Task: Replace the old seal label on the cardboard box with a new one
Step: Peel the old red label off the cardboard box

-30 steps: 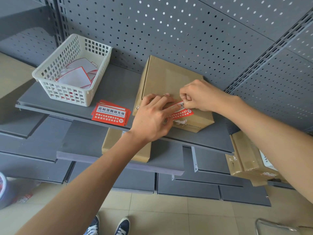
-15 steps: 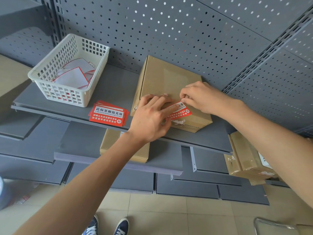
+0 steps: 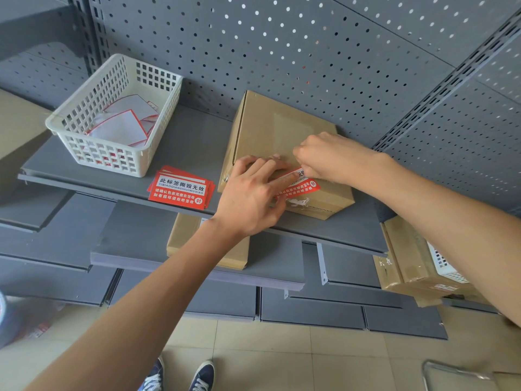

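Observation:
A brown cardboard box (image 3: 270, 128) stands on the grey shelf (image 3: 191, 148). A red and white seal label (image 3: 303, 189) lies over the box's near top edge, folding onto its front face. My left hand (image 3: 253, 193) lies flat on the box with its fingers spread over the label's left part. My right hand (image 3: 327, 158) pinches the label's upper right end against the box top. White torn residue (image 3: 297, 202) shows on the front face just under the label.
A stack of red seal labels (image 3: 180, 187) lies on the shelf left of the box. A white plastic basket (image 3: 118, 159) holding peeled backing sheets stands at far left. More cardboard boxes (image 3: 406, 255) sit lower right. Pegboard wall behind.
Both hands have stayed on the label and box. My left fingers have slid slightly along the label. The view has shifted a little.

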